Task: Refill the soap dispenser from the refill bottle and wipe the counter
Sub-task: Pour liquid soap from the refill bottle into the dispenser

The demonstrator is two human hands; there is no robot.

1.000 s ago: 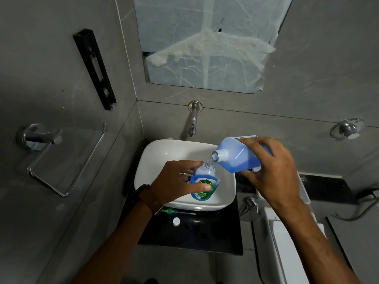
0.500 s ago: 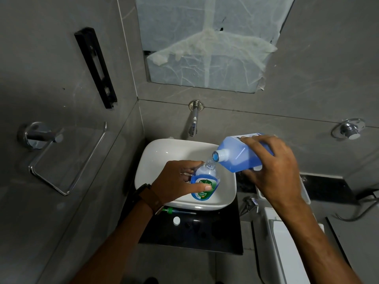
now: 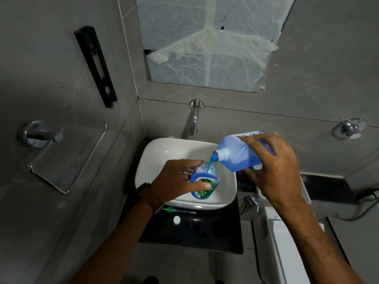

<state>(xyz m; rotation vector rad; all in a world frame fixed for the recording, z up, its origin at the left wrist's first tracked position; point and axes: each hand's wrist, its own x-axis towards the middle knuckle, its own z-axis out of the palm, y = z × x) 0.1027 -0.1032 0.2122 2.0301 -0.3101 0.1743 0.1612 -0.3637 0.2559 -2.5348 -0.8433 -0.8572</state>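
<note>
Where a second ago the refill bottle's [image 3: 242,155] white spout sat clear of the soap dispenser [image 3: 205,182], blue liquid now streams from it into the dispenser's open neck. White basin [image 3: 164,152] beneath both, on the black counter [image 3: 205,234]. Right hand [image 3: 274,169] wrapped round the refill bottle, tilted further down. Left hand [image 3: 176,181] clasps the dispenser, as before. White cap [image 3: 176,219] unmoved on the counter.

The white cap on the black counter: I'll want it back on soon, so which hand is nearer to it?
Left. The left hand grips the dispenser just above the white cap; the right hand tilts the refill bottle farther up and right.
</note>
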